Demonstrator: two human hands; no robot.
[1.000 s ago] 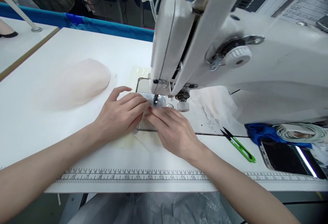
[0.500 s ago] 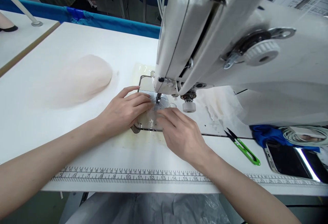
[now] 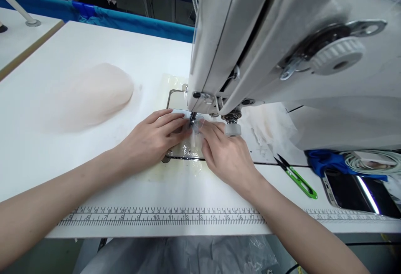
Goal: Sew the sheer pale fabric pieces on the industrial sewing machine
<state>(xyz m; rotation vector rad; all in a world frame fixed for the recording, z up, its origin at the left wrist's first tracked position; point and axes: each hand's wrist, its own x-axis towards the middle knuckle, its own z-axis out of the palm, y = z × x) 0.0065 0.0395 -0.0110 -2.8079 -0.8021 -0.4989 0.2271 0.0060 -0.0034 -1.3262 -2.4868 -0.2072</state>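
My left hand (image 3: 152, 138) lies nearly flat, fingers stretched, just left of the presser foot (image 3: 192, 117) of a white sewing machine (image 3: 216, 44). My right hand (image 3: 228, 150) rests close by on the right, its fingers extended and the thumb apart. Between my fingertips, around the foot, lies a small see-through piece (image 3: 198, 122), too sheer to make out fully. Both hands touch down at its edges. Under it, the machine bed is covered with clear yellowish tape (image 3: 180, 166). My right fingertips are partly hidden near the foot.
A pale beige cup-shaped piece (image 3: 109, 90) lies on the left of the white table. On the right are crumpled whitish fabric (image 3: 269, 128), green thread snips (image 3: 299, 180), a phone (image 3: 357, 194) and a coiled cable (image 3: 369, 161). A ruler strip (image 3: 163, 217) runs along the front edge.
My right hand has moved slightly up and right, its fingers now more stretched beside the presser foot. My left hand stays nearly in place. The view has shifted a little.
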